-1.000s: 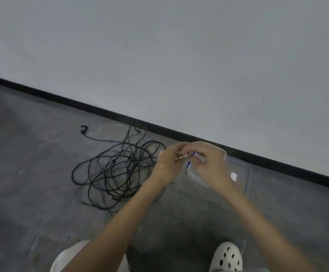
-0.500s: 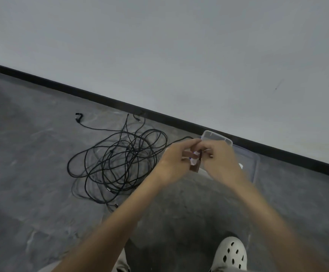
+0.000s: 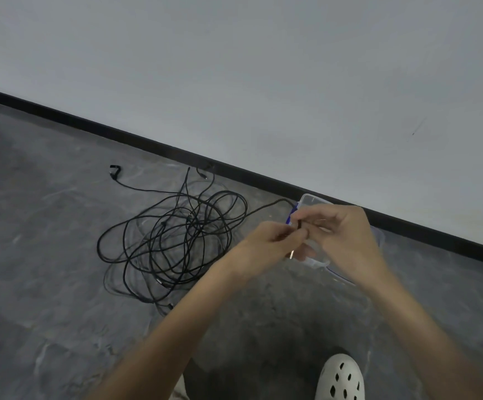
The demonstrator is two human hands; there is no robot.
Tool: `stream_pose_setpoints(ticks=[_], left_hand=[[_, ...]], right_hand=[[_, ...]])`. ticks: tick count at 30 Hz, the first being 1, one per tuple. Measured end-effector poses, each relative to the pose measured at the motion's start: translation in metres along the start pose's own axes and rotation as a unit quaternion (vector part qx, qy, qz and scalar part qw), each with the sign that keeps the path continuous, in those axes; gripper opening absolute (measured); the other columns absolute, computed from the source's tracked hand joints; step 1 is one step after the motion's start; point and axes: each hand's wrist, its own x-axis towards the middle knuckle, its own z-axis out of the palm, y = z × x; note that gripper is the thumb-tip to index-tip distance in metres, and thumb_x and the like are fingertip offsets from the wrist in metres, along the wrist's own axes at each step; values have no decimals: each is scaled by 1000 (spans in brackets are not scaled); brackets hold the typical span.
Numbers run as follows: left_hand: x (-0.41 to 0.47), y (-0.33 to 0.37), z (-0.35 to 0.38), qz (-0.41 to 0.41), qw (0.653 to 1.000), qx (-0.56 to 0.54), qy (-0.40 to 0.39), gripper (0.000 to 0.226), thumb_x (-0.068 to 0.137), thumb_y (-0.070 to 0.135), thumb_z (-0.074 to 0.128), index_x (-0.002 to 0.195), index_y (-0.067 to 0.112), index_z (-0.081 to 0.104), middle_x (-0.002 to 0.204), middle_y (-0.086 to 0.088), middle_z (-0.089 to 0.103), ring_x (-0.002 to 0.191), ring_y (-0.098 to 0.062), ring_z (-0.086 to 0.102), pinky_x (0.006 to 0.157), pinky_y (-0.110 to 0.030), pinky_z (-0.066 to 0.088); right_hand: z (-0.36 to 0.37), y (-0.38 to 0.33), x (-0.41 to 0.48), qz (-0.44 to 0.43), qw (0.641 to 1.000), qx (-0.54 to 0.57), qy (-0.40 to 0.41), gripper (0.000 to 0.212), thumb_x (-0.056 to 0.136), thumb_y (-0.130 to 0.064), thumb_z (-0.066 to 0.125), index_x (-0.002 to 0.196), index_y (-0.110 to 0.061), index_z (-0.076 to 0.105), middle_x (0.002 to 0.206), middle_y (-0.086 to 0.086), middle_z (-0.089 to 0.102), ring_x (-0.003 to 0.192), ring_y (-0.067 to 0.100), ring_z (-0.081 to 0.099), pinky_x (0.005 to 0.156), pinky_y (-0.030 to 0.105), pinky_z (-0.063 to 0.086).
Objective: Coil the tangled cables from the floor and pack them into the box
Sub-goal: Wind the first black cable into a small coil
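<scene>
Left hand (image 3: 275,241) and right hand (image 3: 347,241) each pinched 1 cable end (image 3: 298,225) in front of the clear box (image 3: 311,200); the tangled cables (image 3: 174,241) lay on the floor (image 3: 47,284) just beside it. Best practice would be to draw the strand out slowly, forming even loops without tightening knots.
</scene>
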Motion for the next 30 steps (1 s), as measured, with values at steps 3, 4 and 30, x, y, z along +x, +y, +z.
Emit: stream_pose_setpoints(ticks=[3,4,30], left_hand=[[-3,5,-2,2,999,-11,-51,26,104,17,44,87,10,63,70,6,60,69,-6,57,79,-23,50],[-5,7,-4,10,997,-3,-74,28,104,17,44,83,11,62,67,7,56,66,-5,55,74,-20,49],[5,15,-6,234,936,-225,133,32,103,3,39,134,4,47,130,-5,62,121,-14,58,98,-22,45]], right_hand=[[3,2,1,-62,993,-101,-4,32,81,10,64,83,-20,74,94,-8,69,91,8,63,83,24,50],[3,2,1,-75,989,-126,-12,32,80,11,64,85,-20,74,102,-8,65,96,6,60,84,20,46],[-6,-11,-7,53,962,-72,-259,17,96,-29,55,85,-24,66,59,1,61,55,15,55,54,25,42]])
